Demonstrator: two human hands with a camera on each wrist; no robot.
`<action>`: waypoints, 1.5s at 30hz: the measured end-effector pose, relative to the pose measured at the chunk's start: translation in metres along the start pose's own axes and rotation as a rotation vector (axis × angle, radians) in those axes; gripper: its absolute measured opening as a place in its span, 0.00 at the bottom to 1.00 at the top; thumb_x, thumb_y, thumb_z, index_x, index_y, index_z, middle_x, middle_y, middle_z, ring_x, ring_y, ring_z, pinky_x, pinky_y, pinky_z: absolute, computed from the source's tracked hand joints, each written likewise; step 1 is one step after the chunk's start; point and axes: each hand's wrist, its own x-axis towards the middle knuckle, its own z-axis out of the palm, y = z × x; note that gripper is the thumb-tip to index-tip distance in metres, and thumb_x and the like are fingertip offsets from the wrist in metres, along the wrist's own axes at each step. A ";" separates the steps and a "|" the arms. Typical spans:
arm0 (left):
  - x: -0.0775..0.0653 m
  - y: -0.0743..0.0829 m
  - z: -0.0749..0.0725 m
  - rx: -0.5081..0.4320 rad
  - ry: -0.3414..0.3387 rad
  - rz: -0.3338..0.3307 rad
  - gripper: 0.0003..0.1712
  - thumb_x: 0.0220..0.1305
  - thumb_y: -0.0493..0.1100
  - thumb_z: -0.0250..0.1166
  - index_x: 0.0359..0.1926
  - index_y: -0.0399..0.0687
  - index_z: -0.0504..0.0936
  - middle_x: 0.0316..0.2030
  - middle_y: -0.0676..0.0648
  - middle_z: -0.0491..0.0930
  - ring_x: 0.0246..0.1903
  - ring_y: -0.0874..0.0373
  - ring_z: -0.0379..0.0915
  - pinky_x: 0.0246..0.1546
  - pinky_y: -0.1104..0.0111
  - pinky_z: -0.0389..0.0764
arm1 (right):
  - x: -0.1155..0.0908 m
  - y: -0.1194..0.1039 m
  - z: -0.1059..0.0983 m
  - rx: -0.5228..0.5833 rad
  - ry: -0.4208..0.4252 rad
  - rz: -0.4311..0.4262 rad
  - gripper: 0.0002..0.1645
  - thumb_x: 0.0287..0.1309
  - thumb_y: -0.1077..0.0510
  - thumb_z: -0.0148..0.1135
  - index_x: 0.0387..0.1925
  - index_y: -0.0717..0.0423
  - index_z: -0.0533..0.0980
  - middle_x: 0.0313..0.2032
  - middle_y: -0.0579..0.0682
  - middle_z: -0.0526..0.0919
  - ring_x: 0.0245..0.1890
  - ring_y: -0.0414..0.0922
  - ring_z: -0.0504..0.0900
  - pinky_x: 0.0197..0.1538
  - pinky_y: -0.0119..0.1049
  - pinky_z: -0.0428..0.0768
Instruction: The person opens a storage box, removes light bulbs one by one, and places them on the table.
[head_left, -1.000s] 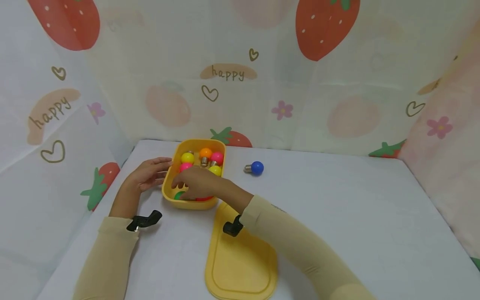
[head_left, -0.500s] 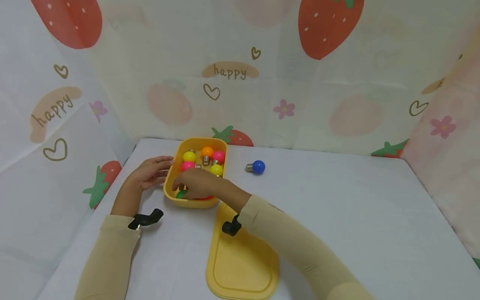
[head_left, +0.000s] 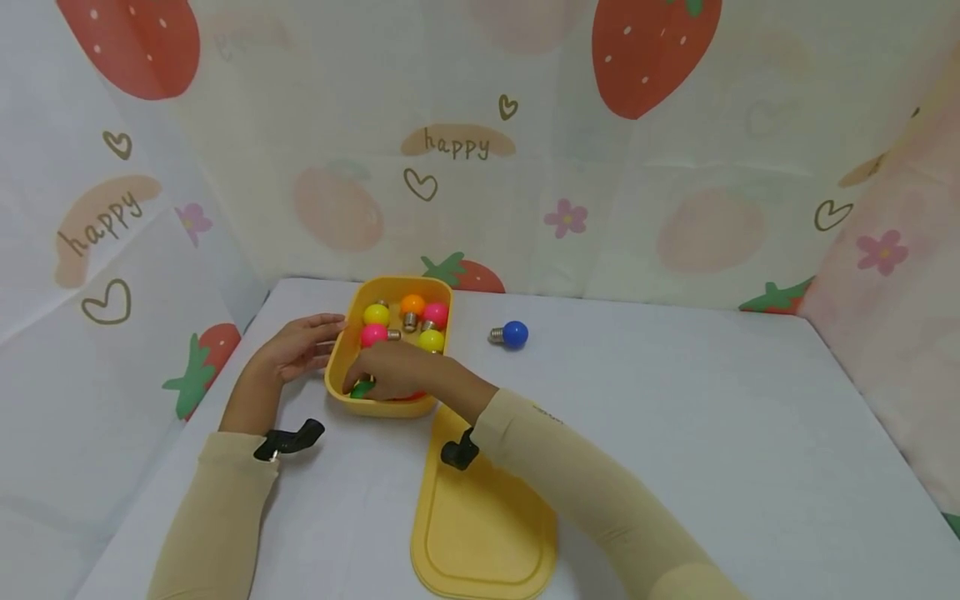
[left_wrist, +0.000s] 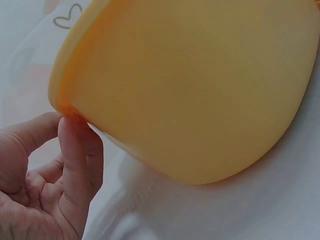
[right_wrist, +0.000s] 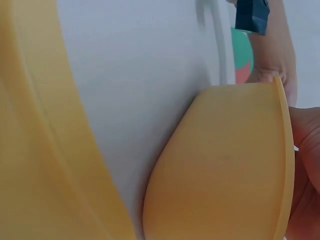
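A yellow plastic box [head_left: 336, 358] holds several small coloured light bulbs with metal screw bases. My right hand [head_left: 393, 369] reaches into its near part. There, thumb and fingers pinch a green light bulb [head_left: 363, 389], mostly hidden by the hand. A bit of red shows beneath the palm. My left hand [head_left: 303, 346] touches the box's left side with extended fingers; the left wrist view shows its fingertips [left_wrist: 72, 132] against the wall just under the rim. In the right wrist view, the right hand [right_wrist: 307, 175] is cut off behind the box wall [right_wrist: 225, 165].
A blue light bulb [head_left: 514, 335] lies on the white tabletop, right of the box. The yellow lid [head_left: 483, 533] lies flat nearer to me, partly under my right forearm. Yellow, pink and orange bulbs fill the box's far part. A strawberry-print cloth [head_left: 615, 175] hangs behind.
The green light bulb has turned slightly between my right fingers, and the right hand has shifted a little inside the box. My left hand has stayed at the box's side.
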 end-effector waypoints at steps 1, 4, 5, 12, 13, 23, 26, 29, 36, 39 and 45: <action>0.000 0.000 0.000 -0.003 -0.002 -0.001 0.38 0.69 0.54 0.67 0.72 0.46 0.64 0.46 0.55 0.80 0.44 0.58 0.79 0.48 0.70 0.84 | 0.000 0.000 0.000 -0.005 0.000 0.005 0.19 0.64 0.54 0.69 0.57 0.43 0.84 0.45 0.36 0.85 0.44 0.36 0.77 0.53 0.22 0.75; -0.001 -0.001 0.001 -0.005 -0.005 -0.001 0.39 0.68 0.54 0.67 0.73 0.46 0.62 0.47 0.55 0.80 0.44 0.59 0.79 0.48 0.71 0.84 | -0.002 0.000 0.001 -0.024 0.011 0.026 0.20 0.65 0.54 0.69 0.58 0.45 0.83 0.46 0.38 0.85 0.44 0.35 0.77 0.54 0.23 0.75; -0.001 -0.001 0.001 -0.005 -0.005 -0.001 0.40 0.68 0.54 0.67 0.73 0.46 0.62 0.47 0.55 0.80 0.44 0.59 0.79 0.48 0.71 0.84 | -0.002 0.000 0.001 -0.029 0.017 0.033 0.20 0.65 0.54 0.69 0.59 0.45 0.82 0.45 0.38 0.84 0.45 0.35 0.77 0.54 0.23 0.75; -0.001 0.000 0.001 -0.010 -0.003 0.002 0.42 0.67 0.55 0.68 0.74 0.45 0.61 0.47 0.55 0.79 0.44 0.59 0.79 0.48 0.70 0.84 | -0.007 0.002 0.002 -0.003 0.114 0.041 0.24 0.63 0.47 0.70 0.59 0.45 0.81 0.44 0.36 0.82 0.42 0.35 0.76 0.48 0.20 0.75; -0.001 0.000 0.001 -0.010 -0.004 0.003 0.42 0.68 0.55 0.68 0.74 0.45 0.61 0.47 0.55 0.79 0.44 0.59 0.79 0.48 0.70 0.84 | -0.007 0.003 0.002 0.010 0.135 0.034 0.24 0.62 0.46 0.70 0.59 0.46 0.81 0.43 0.36 0.82 0.41 0.35 0.76 0.46 0.19 0.75; 0.000 -0.001 0.000 -0.024 -0.024 0.010 0.30 0.71 0.52 0.66 0.67 0.47 0.68 0.46 0.55 0.81 0.44 0.59 0.78 0.47 0.70 0.85 | -0.025 0.009 0.000 0.179 0.276 0.007 0.30 0.62 0.44 0.70 0.62 0.49 0.79 0.43 0.37 0.84 0.38 0.34 0.77 0.41 0.19 0.77; 0.001 -0.001 -0.001 -0.031 -0.029 0.008 0.30 0.71 0.51 0.65 0.67 0.47 0.68 0.45 0.55 0.81 0.43 0.59 0.78 0.47 0.70 0.85 | -0.032 0.010 -0.004 0.202 0.320 -0.004 0.30 0.62 0.44 0.70 0.63 0.50 0.79 0.44 0.39 0.85 0.40 0.35 0.79 0.41 0.21 0.78; 0.002 -0.002 -0.001 -0.037 -0.031 0.006 0.29 0.71 0.51 0.65 0.66 0.47 0.68 0.44 0.55 0.82 0.42 0.60 0.79 0.46 0.69 0.85 | -0.042 0.011 -0.006 0.264 0.368 -0.013 0.29 0.61 0.47 0.71 0.62 0.52 0.79 0.48 0.41 0.86 0.42 0.36 0.80 0.42 0.22 0.79; 0.003 -0.002 0.000 -0.026 -0.040 0.007 0.27 0.72 0.50 0.65 0.65 0.47 0.69 0.43 0.56 0.82 0.42 0.60 0.79 0.45 0.70 0.85 | -0.063 0.017 -0.007 0.371 0.451 -0.010 0.28 0.60 0.51 0.73 0.61 0.52 0.80 0.53 0.44 0.85 0.42 0.35 0.83 0.45 0.24 0.82; 0.001 -0.002 0.001 -0.022 -0.026 0.002 0.28 0.71 0.51 0.65 0.66 0.47 0.68 0.43 0.56 0.82 0.41 0.60 0.79 0.45 0.70 0.85 | -0.071 0.019 -0.007 0.404 0.480 -0.007 0.27 0.59 0.52 0.74 0.60 0.51 0.81 0.51 0.43 0.85 0.40 0.35 0.83 0.43 0.25 0.83; 0.000 0.000 0.002 -0.021 -0.025 0.000 0.30 0.71 0.51 0.65 0.67 0.47 0.68 0.43 0.56 0.82 0.41 0.60 0.79 0.45 0.71 0.85 | -0.090 0.022 -0.009 0.439 0.552 -0.005 0.26 0.59 0.53 0.74 0.59 0.51 0.82 0.51 0.45 0.86 0.40 0.37 0.84 0.44 0.28 0.84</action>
